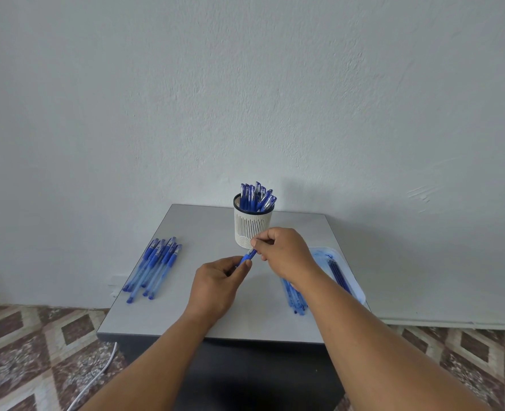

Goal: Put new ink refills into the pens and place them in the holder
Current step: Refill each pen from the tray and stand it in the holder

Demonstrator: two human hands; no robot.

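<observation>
Both hands are over the middle of the small grey table (pixel 186 315), sharing one blue pen (pixel 248 256). The left hand (pixel 215 287) has its fingers curled round the pen's lower end, thumb and forefinger pinching it, while the right hand (pixel 283 253) comes in from five o'clock and pinches the upper end between thumb and fingertips — the pen slants up toward one o'clock between the two grips, only a short blue stretch of it showing. Just beyond the right hand's knuckles, at twelve o'clock, stands the white slotted holder (pixel 249 225) with its dark rim, upright near the table's far edge and packed with capped blue pens (pixel 257 197) leaning this way and that. Out at nine o'clock from the hands, well apart, a loose bundle of blue pens (pixel 153 268) lies flat on the table, all angled the same way. At three o'clock, partly behind the right forearm, a pale tray (pixel 359 293) holds a few dark refills (pixel 338 275) — and beside it at four o'clock a cluster of bluish refills (pixel 297 302) rests on the tabletop. A white cable (pixel 97 378) trails across the patterned floor at seven o'clock.
</observation>
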